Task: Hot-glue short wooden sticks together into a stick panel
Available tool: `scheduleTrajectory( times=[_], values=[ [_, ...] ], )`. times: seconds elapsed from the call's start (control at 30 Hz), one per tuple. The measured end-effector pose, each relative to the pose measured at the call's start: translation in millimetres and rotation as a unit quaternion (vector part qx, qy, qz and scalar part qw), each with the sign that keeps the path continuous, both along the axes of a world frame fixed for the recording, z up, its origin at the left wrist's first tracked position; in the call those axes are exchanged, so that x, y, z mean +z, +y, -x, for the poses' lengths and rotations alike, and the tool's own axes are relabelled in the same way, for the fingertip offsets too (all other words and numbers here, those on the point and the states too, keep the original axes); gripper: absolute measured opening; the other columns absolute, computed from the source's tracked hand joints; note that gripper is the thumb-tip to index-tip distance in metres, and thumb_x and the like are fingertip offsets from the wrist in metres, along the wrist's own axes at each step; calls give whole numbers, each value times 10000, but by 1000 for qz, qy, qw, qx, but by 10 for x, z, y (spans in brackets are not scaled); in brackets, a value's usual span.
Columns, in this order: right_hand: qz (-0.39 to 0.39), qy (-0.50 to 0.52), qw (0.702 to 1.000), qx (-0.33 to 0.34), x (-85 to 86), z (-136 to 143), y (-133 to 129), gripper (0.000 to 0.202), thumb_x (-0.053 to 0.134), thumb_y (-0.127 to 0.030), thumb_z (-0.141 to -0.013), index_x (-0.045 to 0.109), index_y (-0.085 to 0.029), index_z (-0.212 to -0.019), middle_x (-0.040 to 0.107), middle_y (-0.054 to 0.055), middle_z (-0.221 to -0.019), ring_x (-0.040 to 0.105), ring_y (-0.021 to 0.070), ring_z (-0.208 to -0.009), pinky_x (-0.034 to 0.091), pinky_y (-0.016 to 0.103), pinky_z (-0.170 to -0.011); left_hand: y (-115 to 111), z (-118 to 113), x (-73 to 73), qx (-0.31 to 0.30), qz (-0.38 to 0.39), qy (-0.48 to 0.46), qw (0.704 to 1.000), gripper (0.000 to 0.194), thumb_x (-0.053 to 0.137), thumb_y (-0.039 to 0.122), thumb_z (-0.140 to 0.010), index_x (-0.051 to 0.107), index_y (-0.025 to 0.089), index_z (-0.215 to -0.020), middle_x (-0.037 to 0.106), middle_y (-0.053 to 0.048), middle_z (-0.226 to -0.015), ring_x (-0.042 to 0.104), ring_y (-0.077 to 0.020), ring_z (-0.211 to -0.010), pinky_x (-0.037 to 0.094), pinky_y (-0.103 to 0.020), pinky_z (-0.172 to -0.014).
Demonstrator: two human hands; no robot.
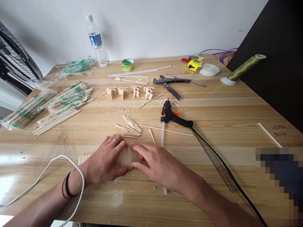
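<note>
A row of short wooden sticks (124, 157), laid side by side like a mat, rests on the table beneath my hands. My left hand (104, 159) arches across it, fingers at the far edge and thumb at the near edge. At the row's right end, my right hand (157, 159) presses the last stick between thumb and fingers. Just beyond lies a loose pile of cut sticks (130, 128). To the right of the pile, a black hot glue gun (171, 115) rests with a clear glue stick (163, 135) running out of it.
Several small stick assemblies (123, 91) stand farther back, near black cutters (168, 82). Wrapped chopsticks (68, 97) lie left. A water bottle (96, 44), green tape (127, 64), yellow tape measure (194, 65) and thread spool (246, 69) line the back. A white cable (81, 186) loops over my left forearm.
</note>
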State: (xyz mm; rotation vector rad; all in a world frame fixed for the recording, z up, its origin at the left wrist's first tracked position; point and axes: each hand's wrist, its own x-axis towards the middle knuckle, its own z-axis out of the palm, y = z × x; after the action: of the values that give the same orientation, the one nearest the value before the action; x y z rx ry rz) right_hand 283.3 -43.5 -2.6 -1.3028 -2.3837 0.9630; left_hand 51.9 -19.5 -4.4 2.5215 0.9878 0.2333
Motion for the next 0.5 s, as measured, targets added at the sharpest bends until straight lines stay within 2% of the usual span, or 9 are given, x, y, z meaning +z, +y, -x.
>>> scheduleTrajectory(
  times=[0.5],
  values=[
    [-18, -5, 1000, 1, -33, -2, -22, 292, 722, -261, -972, 661, -167, -1242, 752, 87, -1119, 731, 250, -949, 561, 366, -793, 3, 2, -10, -1, 3, 1, 1000, 409, 722, 444, -916, 553, 178, -1176, 569, -109, -1137, 544, -309, -1029, 462, -482, -906]
  ],
)
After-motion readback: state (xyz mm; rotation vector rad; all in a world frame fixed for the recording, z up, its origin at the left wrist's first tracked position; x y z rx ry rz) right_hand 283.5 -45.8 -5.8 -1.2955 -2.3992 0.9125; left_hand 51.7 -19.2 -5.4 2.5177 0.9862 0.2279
